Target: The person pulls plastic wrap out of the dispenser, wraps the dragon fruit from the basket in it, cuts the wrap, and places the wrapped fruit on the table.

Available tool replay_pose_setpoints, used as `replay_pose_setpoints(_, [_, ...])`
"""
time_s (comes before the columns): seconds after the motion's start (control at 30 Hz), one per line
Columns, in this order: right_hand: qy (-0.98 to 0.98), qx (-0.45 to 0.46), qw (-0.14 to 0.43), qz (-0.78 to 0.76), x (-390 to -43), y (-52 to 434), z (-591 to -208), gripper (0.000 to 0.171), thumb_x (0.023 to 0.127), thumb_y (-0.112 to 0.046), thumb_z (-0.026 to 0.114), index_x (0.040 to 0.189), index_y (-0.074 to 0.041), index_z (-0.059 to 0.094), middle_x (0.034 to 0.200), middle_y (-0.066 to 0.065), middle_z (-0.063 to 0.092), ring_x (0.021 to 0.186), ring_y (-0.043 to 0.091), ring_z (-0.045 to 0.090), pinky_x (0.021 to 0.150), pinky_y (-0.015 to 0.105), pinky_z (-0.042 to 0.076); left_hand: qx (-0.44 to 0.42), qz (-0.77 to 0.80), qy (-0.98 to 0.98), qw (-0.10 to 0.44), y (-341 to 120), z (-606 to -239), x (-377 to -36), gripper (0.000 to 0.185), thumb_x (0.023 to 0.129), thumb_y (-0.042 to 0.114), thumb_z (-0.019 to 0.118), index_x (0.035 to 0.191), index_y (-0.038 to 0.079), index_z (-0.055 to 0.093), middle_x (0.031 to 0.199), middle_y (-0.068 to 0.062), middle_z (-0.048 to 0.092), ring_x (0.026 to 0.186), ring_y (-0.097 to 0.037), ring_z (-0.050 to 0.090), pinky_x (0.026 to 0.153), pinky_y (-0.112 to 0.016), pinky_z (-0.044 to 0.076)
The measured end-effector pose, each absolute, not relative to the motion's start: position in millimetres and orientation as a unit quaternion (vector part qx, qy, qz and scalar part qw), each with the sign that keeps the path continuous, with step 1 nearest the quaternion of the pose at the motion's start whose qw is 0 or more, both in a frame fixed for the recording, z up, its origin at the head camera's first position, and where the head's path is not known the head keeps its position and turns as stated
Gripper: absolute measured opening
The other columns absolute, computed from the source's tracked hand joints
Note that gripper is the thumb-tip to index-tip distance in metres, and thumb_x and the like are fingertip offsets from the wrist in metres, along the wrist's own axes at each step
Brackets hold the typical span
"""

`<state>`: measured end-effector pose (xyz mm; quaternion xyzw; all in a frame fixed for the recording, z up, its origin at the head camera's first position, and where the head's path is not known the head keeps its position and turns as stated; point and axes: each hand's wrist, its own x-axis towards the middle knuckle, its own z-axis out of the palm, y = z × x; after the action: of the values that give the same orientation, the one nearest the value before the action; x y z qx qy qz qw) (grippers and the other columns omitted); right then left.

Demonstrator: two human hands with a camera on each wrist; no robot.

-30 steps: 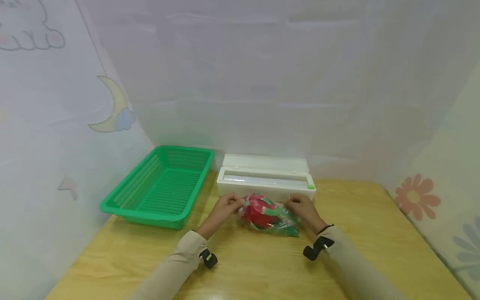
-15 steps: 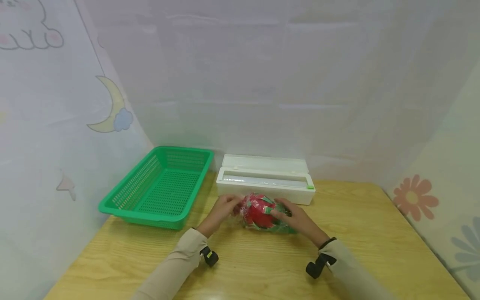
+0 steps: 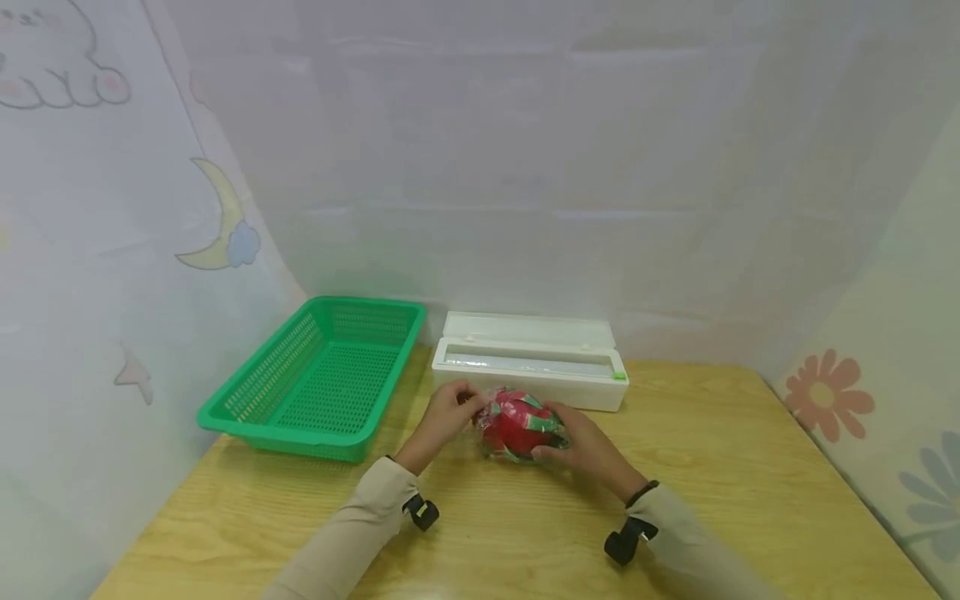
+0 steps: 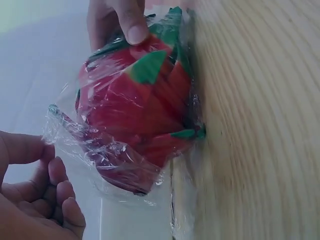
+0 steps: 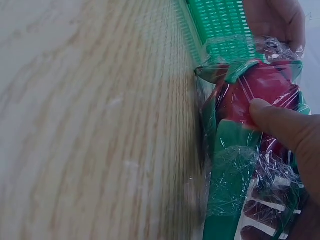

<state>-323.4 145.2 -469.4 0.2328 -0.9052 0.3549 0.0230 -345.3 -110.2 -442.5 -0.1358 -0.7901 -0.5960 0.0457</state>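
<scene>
A red dragon fruit with green scales (image 3: pixel 516 426), wrapped in clear cling film, lies on the wooden table (image 3: pixel 750 467) in front of the film dispenser. My left hand (image 3: pixel 467 406) pinches the film at the fruit's left end. In the left wrist view its curled fingers (image 4: pixel 55 185) sit at the film's crinkled edge beside the fruit (image 4: pixel 135 115). My right hand (image 3: pixel 551 433) grips the fruit from the right, with its thumb (image 5: pixel 280 125) pressed on the wrapped fruit (image 5: pixel 255 90). The fruit's underside is hidden.
A white cling film dispenser (image 3: pixel 528 360) with its lid open lies just behind the fruit. A green plastic basket (image 3: pixel 322 375) stands to the left, near the left hand. Printed curtains close off the back and both sides. Bare tabletop lies toward me and to the right.
My right hand has slid left from the film's right end onto the fruit, and the film's loose right tail is now folded in. The left hand stays at the left end.
</scene>
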Motion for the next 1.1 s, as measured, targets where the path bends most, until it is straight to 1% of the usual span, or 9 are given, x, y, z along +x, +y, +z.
replay_pose_setpoints(0.17, [-0.909,0.215,0.027,0.355,-324,143,-469,0.071,0.082,-0.035,0.082,0.14,-0.007,0.052,0.134,0.01,0.059,0.124,0.032,0.055,0.101,0.053,0.047,-0.097,-0.634,-0.767,0.003,-107,-439,-344,0.019,0.097,0.01,0.06,0.085,-0.005,0.062,0.076,-0.001,0.058,0.07,-0.014,0.053,0.067,-0.034,0.05])
replay_pose_setpoints(0.27, [-0.909,0.213,0.028,0.357,-324,141,-467,0.07,0.081,-0.034,0.083,0.139,-0.008,0.053,0.133,0.009,0.06,0.123,0.03,0.056,0.1,0.052,0.047,-0.083,-0.66,-0.747,-0.023,-106,-437,-343,0.017,0.098,0.012,0.059,0.09,-0.003,0.06,0.076,0.0,0.057,0.069,-0.011,0.052,0.067,-0.032,0.048])
replay_pose_setpoints(0.37, [-0.91,0.209,0.027,0.357,-323,141,-467,0.07,0.081,-0.033,0.084,0.139,-0.009,0.054,0.133,0.009,0.06,0.123,0.03,0.057,0.1,0.052,0.048,-0.084,-0.68,-0.728,-0.029,-106,-436,-344,0.014,0.096,0.009,0.059,0.1,-0.004,0.056,0.075,0.001,0.055,0.067,-0.011,0.051,0.066,-0.03,0.047])
replay_pose_setpoints(0.53, [-0.912,0.208,0.028,0.352,-321,143,-468,0.071,0.081,-0.033,0.084,0.14,-0.008,0.053,0.133,0.009,0.061,0.123,0.03,0.057,0.099,0.052,0.048,-0.081,-0.682,-0.726,-0.018,-113,-436,-346,0.029,0.087,0.006,0.058,0.113,-0.007,0.055,0.074,0.0,0.056,0.069,-0.014,0.051,0.068,-0.03,0.043])
replay_pose_setpoints(0.63, [-0.913,0.212,0.035,0.346,-321,145,-469,0.072,0.081,-0.034,0.083,0.14,-0.005,0.053,0.132,0.011,0.061,0.122,0.032,0.057,0.099,0.052,0.048,-0.096,-0.661,-0.744,-0.035,-118,-437,-346,0.026,0.086,0.007,0.059,0.108,-0.007,0.06,0.076,0.0,0.059,0.072,-0.015,0.052,0.067,-0.029,0.042])
replay_pose_setpoints(0.7, [-0.913,0.216,0.04,0.343,-321,146,-469,0.071,0.082,-0.035,0.083,0.14,-0.005,0.053,0.132,0.011,0.061,0.122,0.032,0.057,0.099,0.053,0.047,-0.116,-0.636,-0.761,-0.056,-121,-438,-346,0.021,0.088,0.011,0.062,0.101,-0.006,0.064,0.077,0.001,0.06,0.074,-0.015,0.053,0.067,-0.03,0.043])
replay_pose_setpoints(0.87, [-0.913,0.216,0.046,0.342,-323,145,-467,0.07,0.082,-0.035,0.083,0.139,-0.005,0.054,0.132,0.012,0.061,0.122,0.033,0.057,0.099,0.054,0.047,-0.173,-0.607,-0.771,-0.08,-123,-438,-342,0.022,0.095,0.016,0.066,0.092,-0.006,0.069,0.079,0.005,0.062,0.079,-0.012,0.054,0.078,-0.039,0.049])
replay_pose_setpoints(1.0, [-0.916,0.214,0.042,0.337,-324,144,-466,0.071,0.081,-0.035,0.083,0.139,-0.006,0.054,0.132,0.013,0.061,0.122,0.033,0.057,0.099,0.054,0.047,-0.183,-0.61,-0.769,-0.048,-125,-443,-340,0.019,0.094,0.009,0.067,0.091,-0.009,0.068,0.081,0.002,0.065,0.081,-0.011,0.055,0.084,-0.044,0.05])
replay_pose_setpoints(1.1, [-0.921,0.212,0.045,0.325,-323,144,-466,0.071,0.081,-0.037,0.083,0.139,-0.007,0.055,0.131,0.012,0.062,0.121,0.033,0.058,0.098,0.054,0.048,-0.162,-0.609,-0.776,-0.028,-128,-450,-340,0.016,0.093,0.007,0.066,0.089,-0.009,0.069,0.084,-0.002,0.068,0.081,-0.01,0.057,0.083,-0.038,0.051])
